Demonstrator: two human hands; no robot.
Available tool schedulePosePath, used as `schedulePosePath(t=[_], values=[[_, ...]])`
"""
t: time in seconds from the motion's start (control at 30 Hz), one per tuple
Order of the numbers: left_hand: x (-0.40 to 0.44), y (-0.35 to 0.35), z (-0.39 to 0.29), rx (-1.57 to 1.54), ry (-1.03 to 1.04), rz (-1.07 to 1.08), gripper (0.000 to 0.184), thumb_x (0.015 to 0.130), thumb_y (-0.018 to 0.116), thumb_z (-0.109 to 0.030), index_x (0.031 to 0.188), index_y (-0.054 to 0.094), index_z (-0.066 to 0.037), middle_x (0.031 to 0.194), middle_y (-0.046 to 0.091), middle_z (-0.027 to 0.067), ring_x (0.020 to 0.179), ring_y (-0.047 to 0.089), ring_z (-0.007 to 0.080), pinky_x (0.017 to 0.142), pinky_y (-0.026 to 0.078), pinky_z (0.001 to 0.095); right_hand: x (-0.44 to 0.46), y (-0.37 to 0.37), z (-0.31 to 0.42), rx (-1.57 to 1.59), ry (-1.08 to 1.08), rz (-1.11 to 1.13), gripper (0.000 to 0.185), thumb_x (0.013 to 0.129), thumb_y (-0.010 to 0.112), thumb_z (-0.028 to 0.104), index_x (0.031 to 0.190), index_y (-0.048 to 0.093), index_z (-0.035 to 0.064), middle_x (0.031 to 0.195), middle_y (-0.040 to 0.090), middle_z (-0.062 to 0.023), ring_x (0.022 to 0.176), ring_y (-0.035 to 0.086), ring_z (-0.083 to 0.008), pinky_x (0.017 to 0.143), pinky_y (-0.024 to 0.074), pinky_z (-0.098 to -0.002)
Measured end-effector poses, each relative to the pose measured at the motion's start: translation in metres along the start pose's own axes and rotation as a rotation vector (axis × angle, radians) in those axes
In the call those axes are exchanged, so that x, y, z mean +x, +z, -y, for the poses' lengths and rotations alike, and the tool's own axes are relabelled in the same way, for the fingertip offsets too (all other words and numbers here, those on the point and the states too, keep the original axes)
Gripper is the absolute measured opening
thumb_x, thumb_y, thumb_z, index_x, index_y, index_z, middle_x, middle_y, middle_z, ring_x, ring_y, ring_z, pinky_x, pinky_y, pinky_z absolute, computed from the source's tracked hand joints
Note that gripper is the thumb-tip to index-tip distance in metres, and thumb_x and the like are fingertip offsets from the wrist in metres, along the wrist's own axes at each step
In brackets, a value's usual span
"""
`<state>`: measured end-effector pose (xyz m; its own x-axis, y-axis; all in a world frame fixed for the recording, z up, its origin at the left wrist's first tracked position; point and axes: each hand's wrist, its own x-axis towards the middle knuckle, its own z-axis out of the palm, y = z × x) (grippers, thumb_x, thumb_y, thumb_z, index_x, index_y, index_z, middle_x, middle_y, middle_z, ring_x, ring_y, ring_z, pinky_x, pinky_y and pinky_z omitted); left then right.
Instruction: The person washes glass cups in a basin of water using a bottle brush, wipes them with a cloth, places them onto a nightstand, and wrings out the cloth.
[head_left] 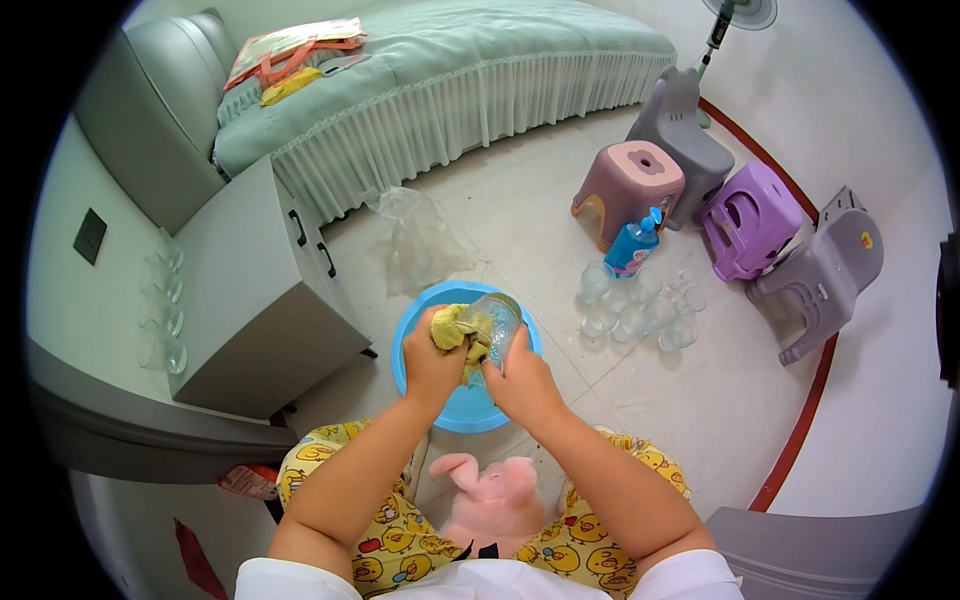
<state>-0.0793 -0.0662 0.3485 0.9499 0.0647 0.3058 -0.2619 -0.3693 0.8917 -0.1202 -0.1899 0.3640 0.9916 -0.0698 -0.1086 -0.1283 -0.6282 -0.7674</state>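
Observation:
Over a blue basin (408, 330) on the floor, my right hand (523, 383) grips a clear glass (497, 318), which is tilted. My left hand (432, 360) is closed around a yellow cloth (450, 327) that touches the glass. Part of the cloth hangs down between my hands. Inside the basin, the contents are mostly hidden by my hands and the glass.
Several clear glasses (640, 310) stand on the floor at right, beside a blue pump bottle (633, 245). More glasses (163, 300) line the grey cabinet (240, 260). A plastic bag (415, 240) lies behind the basin. Stools (630, 180) stand at right; a pink plush toy (495, 500) sits between my legs.

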Motion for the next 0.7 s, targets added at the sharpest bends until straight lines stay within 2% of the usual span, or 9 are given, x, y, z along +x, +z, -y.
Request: schedulePosePath(t=[0.1, 0.23, 0.33, 0.4, 0.53, 0.6, 0.7], values=[[0.001, -0.004, -0.006, 0.062, 0.073, 0.048, 0.032, 0.066, 0.063, 0.000, 0.097, 0.055, -0.002, 0.083, 0.062, 0.0133, 0.077, 0.061, 0.0225, 0.069, 0.046, 0.0302, 0.005, 0.006, -0.013, 0.178, 0.008, 0.043, 0.065, 0.074, 0.049, 0.010, 0.120, 0.016, -0.0222, 0.070, 0.057, -0.0266, 0.063, 0.057, -0.0397, 0.057, 0.0459, -0.0450], [0.002, -0.009, -0.002, 0.108, 0.174, 0.065, 0.034, 0.065, 0.062, 0.000, 0.098, 0.055, -0.002, 0.084, 0.062, 0.0153, 0.079, 0.062, 0.0273, 0.069, 0.046, 0.0305, 0.007, -0.001, -0.012, 0.171, -0.041, 0.035, 0.063, 0.072, 0.047, 0.005, 0.120, 0.017, -0.0216, 0.071, 0.056, -0.0274, 0.065, 0.057, -0.0399, 0.059, 0.0459, -0.0449], [0.002, -0.014, -0.003, 0.135, 0.202, 0.126, 0.036, 0.064, 0.062, 0.001, 0.100, 0.054, -0.002, 0.087, 0.061, 0.0159, 0.082, 0.060, 0.0300, 0.071, 0.046, 0.0318, 0.006, -0.007, -0.008, 0.040, -0.077, 0.037, 0.061, 0.072, 0.047, 0.005, 0.120, 0.018, -0.0207, 0.071, 0.056, -0.0277, 0.066, 0.057, -0.0399, 0.060, 0.0462, -0.0444], [0.002, -0.016, -0.004, 0.162, 0.300, 0.197, 0.041, 0.061, 0.062, 0.003, 0.100, 0.054, -0.003, 0.090, 0.060, 0.0170, 0.082, 0.058, 0.0332, 0.072, 0.048, 0.0341, 0.005, -0.010, -0.006, -0.103, -0.078, 0.083, 0.060, 0.072, 0.047, 0.003, 0.120, 0.019, -0.0202, 0.071, 0.057, -0.0277, 0.067, 0.057, -0.0400, 0.060, 0.0463, -0.0447], [0.002, -0.015, 0.000, 0.231, 0.461, 0.296, 0.041, 0.060, 0.065, 0.001, 0.100, 0.055, -0.003, 0.098, 0.059, 0.0156, 0.090, 0.057, 0.0330, 0.077, 0.047, 0.0356, 0.001, -0.006, -0.009, -0.237, -0.043, 0.116, 0.062, 0.071, 0.047, 0.002, 0.121, 0.019, -0.0197, 0.072, 0.057, -0.0275, 0.067, 0.058, -0.0401, 0.061, 0.0463, -0.0452], [0.001, -0.014, 0.005, 0.342, 0.686, 0.478, 0.040, 0.059, 0.064, 0.001, 0.098, 0.056, -0.005, 0.102, 0.058, 0.0140, 0.095, 0.055, 0.0323, 0.080, 0.046, 0.0364, 0.000, 0.005, -0.022, -0.271, -0.127, 0.179, 0.059, 0.071, 0.047, 0.002, 0.119, 0.022, -0.0198, 0.072, 0.057, -0.0274, 0.068, 0.057, -0.0406, 0.061, 0.0460, -0.0459], [-0.002, -0.011, 0.010, 0.318, 0.674, 0.564, 0.039, 0.059, 0.063, 0.002, 0.097, 0.057, -0.006, 0.103, 0.057, 0.0125, 0.098, 0.054, 0.0312, 0.082, 0.045, 0.0367, -0.002, 0.011, -0.028, -0.120, -0.103, 0.215, 0.054, 0.071, 0.048, 0.003, 0.116, 0.027, -0.0171, 0.071, 0.057, -0.0275, 0.066, 0.057, -0.0414, 0.061, 0.0455, -0.0469]])
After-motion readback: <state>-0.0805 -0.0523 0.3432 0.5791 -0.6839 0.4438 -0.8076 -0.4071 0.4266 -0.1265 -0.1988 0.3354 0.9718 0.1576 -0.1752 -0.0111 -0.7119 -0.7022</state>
